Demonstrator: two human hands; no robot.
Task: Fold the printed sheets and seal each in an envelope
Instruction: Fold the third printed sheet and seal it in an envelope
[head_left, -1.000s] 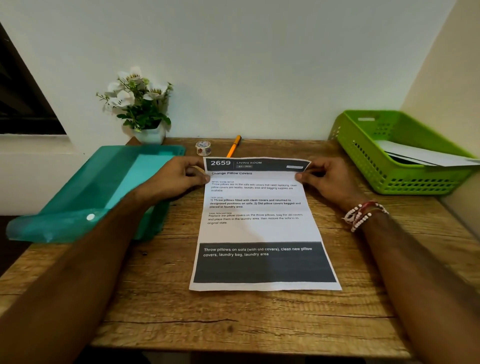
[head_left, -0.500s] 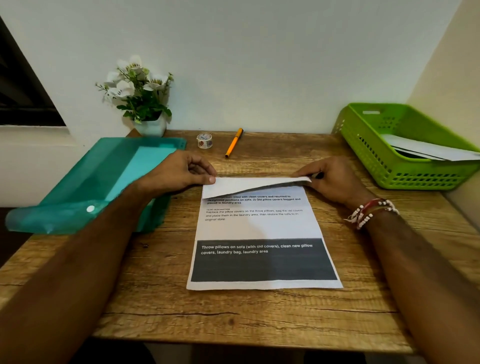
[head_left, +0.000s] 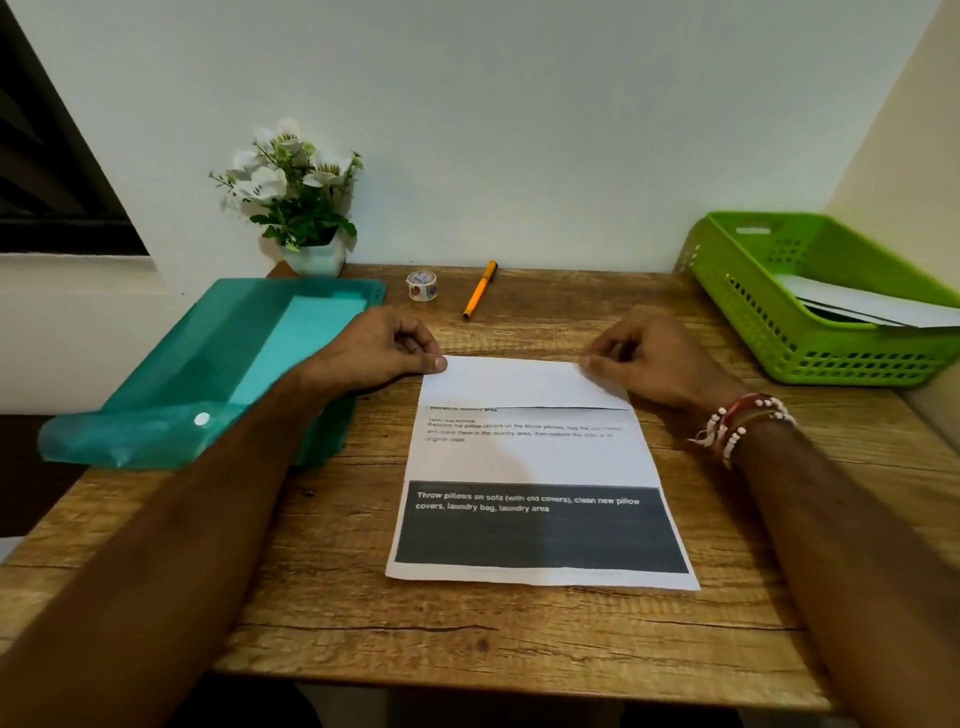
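Note:
A printed sheet (head_left: 530, 457) lies in the middle of the wooden table (head_left: 332, 597), its dark banner toward me. Its top part is turned over toward me, so a blank white flap (head_left: 519, 383) covers the heading. My left hand (head_left: 384, 351) pinches the flap's left corner. My right hand (head_left: 654, 358) pinches the right corner, with beaded bracelets on its wrist. A green basket (head_left: 789, 332) at the far right holds white envelopes (head_left: 872, 306).
A teal plastic folder (head_left: 218, 374) lies open at the left, overhanging the table edge. At the back stand a white flower pot (head_left: 311, 254), a small roll of patterned tape (head_left: 422, 286) and an orange pen (head_left: 480, 288).
Both hands have drawn the sheet's top edge up and over toward me. The heading is now covered by the blank flap, which reaches further down the page than half a second ago.

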